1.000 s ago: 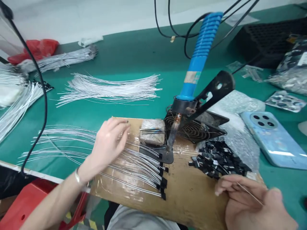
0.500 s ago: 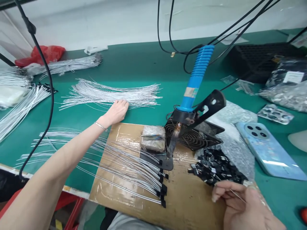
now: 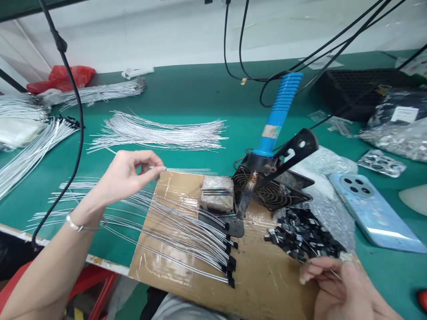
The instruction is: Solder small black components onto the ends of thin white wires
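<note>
Pulled back from the loose wire pile (image 3: 156, 132), the left hand (image 3: 125, 175) now pinches one white wire (image 3: 187, 170) level above the tabletop (image 3: 187, 95); the right hand (image 3: 340, 284) pinches solder wire (image 3: 335, 274), ready near the iron (image 3: 267, 151).

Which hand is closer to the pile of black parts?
Right. The right hand sits at the near edge of the black parts, fingertips almost touching them, pinching a thin wire. The left hand is far across the board, pinching a white wire.
</note>
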`<state>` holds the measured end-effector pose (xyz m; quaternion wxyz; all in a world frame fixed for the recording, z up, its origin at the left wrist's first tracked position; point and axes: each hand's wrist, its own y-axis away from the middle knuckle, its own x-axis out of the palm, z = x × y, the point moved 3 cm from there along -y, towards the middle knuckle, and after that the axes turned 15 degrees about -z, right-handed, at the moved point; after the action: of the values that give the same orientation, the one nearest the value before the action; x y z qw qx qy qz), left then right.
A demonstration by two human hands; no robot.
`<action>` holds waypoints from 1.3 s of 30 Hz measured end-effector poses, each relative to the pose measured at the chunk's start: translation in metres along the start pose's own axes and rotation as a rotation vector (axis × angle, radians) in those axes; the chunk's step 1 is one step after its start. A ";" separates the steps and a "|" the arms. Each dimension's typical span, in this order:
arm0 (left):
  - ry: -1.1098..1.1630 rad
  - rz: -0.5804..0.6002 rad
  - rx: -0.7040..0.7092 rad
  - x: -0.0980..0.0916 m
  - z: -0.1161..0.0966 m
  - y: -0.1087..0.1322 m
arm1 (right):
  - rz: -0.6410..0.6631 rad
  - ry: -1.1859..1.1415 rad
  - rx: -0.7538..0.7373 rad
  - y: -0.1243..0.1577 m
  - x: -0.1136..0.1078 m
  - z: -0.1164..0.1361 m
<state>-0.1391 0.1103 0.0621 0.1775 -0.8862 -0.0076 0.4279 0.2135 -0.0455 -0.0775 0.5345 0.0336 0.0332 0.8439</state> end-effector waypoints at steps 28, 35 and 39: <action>0.245 0.480 -0.064 0.022 -0.031 0.074 | 0.880 -0.071 -0.152 0.071 0.046 0.030; 0.217 0.492 -0.010 0.024 -0.032 0.077 | 0.965 -0.085 -0.343 0.070 0.044 0.037; -0.084 0.271 0.011 0.008 0.006 0.055 | 0.911 -0.093 -0.376 0.053 0.029 0.032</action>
<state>-0.1458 0.0618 0.0349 0.1225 -0.8595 0.1071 0.4846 0.1563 -0.0417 -0.0404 0.1091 -0.0144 -0.1616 0.9807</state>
